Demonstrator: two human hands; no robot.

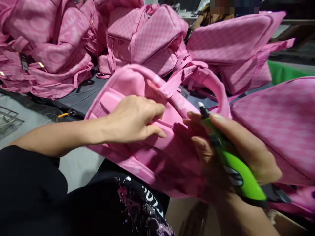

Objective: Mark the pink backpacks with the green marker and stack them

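Note:
An open pink backpack [137, 82] lies tilted across the middle, its inside pockets facing up and its looped handle [222, 88] at the upper right. My left hand [136, 118] reaches into the opening, with curled fingers gripping fabric near an inner pocket edge; the thumb stretches along it. Closed in my right hand [246, 147] is a bright green handheld tool [246, 177] with a black neck and pale tip, pointing up and left. It hovers over the backpack's right side, partly blurred. The tool's exact kind is unclear.
Pink backpacks [157, 36] are piled along the dark table [86, 93]. One checkered backpack [278, 121] stands close on the right. An orange-handled tool [64, 115] lies at the table's left edge. Green material [290, 73] shows behind. Another person [204, 18] is at the back.

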